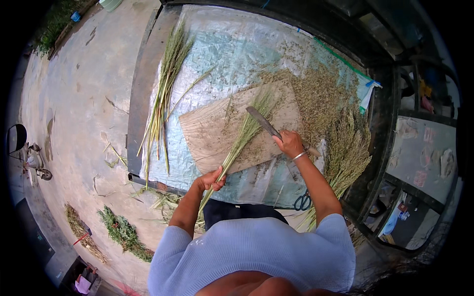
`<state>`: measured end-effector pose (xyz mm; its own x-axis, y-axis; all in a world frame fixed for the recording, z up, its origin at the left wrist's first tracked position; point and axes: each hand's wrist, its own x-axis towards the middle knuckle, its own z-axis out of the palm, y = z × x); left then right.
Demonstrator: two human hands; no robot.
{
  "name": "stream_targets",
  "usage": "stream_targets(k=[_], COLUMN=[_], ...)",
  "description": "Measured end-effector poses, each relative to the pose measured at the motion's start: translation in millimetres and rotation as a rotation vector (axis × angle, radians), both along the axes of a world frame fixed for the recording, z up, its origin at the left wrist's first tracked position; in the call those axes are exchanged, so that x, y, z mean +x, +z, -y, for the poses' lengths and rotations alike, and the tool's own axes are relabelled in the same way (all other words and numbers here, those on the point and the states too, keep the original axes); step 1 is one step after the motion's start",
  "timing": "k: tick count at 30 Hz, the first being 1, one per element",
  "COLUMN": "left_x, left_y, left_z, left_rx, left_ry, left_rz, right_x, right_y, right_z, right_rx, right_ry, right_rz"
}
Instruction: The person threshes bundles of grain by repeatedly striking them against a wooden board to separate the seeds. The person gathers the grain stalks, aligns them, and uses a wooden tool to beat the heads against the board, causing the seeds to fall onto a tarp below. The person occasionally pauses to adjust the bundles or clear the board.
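My left hand [212,178] is closed round the lower stalks of a bundle of green grain stalks [240,140]. The bundle slants up and away across a wooden board [210,129], its feathery heads lying over the board's far part. My right hand [290,143] grips a long dark knife [261,120], its flat blade pointing far left across the bundle's heads. Whether the blade touches them I cannot tell. A pale wooden handle end [311,150] shows behind my right hand. Loose seeds [323,93] and chaff lie thickly beyond and right of the board.
The board rests on a pale plastic sheet [217,54] over a dark-edged platform. Long stalks [165,93] lie at its left, and a heap of fuller seed heads [348,148] at its right. Dark-handled scissors [302,201] are near the front edge. Green plants [123,232] lie on the floor.
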<state>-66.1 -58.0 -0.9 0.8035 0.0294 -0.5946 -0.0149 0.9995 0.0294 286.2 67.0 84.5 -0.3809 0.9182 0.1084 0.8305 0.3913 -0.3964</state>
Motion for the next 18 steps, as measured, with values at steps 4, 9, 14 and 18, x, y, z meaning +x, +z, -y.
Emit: stream_targets(k=[4, 9, 14, 18], left_x=[-1.4, 18.2, 39.3, 28.7], left_y=[13.3, 32.1, 32.3, 24.0], left_z=[7.9, 29.6, 28.1, 21.6], left_rx=[0.176, 1.184, 1.215, 1.115], left_ry=[0.060, -0.085, -0.241, -0.143], left_rz=[-0.215, -1.149, -1.457, -1.361], right_x=[-43.4, -59.7, -67.7, -55.7], right_y=[-23.7, -46.7, -27.8, -11.1], right_z=[49.0, 59.2, 52.5, 64.6], right_rx=[-0.342, -0.350, -0.355, -0.269], right_ry=[0.040, -0.039, -0.067, 0.019], right_rz=[0.032, 0.014, -0.026, -0.058])
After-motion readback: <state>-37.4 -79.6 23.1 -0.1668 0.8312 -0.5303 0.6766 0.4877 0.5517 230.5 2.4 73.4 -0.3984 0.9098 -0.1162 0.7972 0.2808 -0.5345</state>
